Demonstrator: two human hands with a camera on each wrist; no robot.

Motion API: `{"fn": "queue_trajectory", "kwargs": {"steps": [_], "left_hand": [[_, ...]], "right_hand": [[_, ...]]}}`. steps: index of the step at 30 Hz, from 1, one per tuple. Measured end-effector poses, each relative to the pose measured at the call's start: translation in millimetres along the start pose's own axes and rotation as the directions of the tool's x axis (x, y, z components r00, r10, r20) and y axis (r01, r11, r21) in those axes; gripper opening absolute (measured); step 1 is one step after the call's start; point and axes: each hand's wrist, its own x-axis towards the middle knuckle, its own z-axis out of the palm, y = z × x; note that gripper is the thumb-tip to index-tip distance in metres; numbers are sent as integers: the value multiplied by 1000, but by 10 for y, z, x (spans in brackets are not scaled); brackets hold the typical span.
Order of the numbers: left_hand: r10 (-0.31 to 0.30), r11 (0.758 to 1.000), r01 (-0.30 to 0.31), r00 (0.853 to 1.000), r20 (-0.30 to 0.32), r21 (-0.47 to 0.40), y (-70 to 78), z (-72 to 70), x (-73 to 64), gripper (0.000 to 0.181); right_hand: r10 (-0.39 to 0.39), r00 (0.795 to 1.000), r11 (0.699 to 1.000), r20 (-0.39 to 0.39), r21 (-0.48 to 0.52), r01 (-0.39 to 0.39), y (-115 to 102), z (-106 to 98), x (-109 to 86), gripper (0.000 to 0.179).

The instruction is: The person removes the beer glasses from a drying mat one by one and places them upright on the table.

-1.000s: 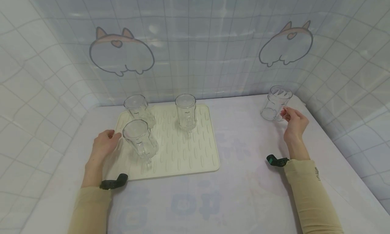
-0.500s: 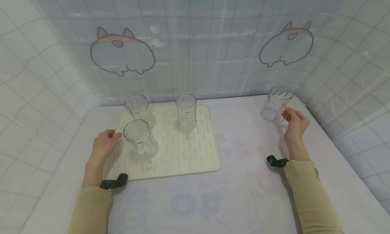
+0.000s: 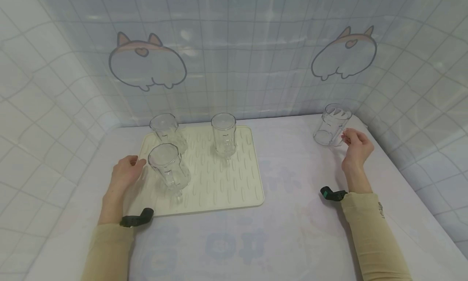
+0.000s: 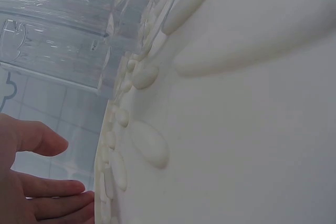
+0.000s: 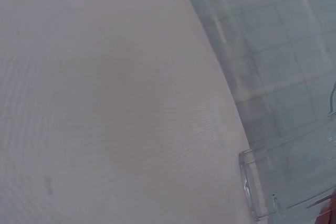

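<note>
In the head view, a clear glass mug stands upright on the white tabletop at the right. My right hand is at its handle, with thumb and fingertips loosely bent right by the handle's outer edge. My left hand rests beside the left edge of a cream ridged mat, fingers relaxed and holding nothing. Closest to it on the mat is a clear mug. Left wrist view: the thumb and fingers are apart at the mat's edge. Right wrist view: the mug shows low at the right, with a sliver of hand.
Behind the near mug is a second clear mug, and a third mug stands at the mat's back middle. White sheeting with a grid pattern rises behind the table and at both sides. Each wrist carries a small black camera.
My right hand has drawn slightly to the right, its fingertips now farther out along the mug's handle. That mug stays standing where it was. The left hand has not visibly moved.
</note>
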Motion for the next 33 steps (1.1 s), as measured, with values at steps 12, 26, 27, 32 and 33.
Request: {"fn": "queue_trajectory", "kwargs": {"steps": [12,26,27,32,33], "left_hand": [[2,1000,-2,1000,4,4,21,-2,-10,67],[27,1000,-27,1000,-3,5,-1,-6,4,66],[25,1000,-25,1000,-1,4,3,-7,1,66],[4,1000,-4,1000,4,9,15,-3,0,67],[2,1000,-2,1000,5,8,16,-2,-2,66]], "right_hand": [[-63,996,998,-61,-15,63,-53,27,-20,11],[-157,986,986,-58,39,160,-210,134,-118,12],[-159,986,986,-53,41,161,-227,150,-137,12],[-182,983,981,-29,58,184,-278,254,-227,14],[-184,983,980,-23,71,185,-283,278,-246,14]]}}
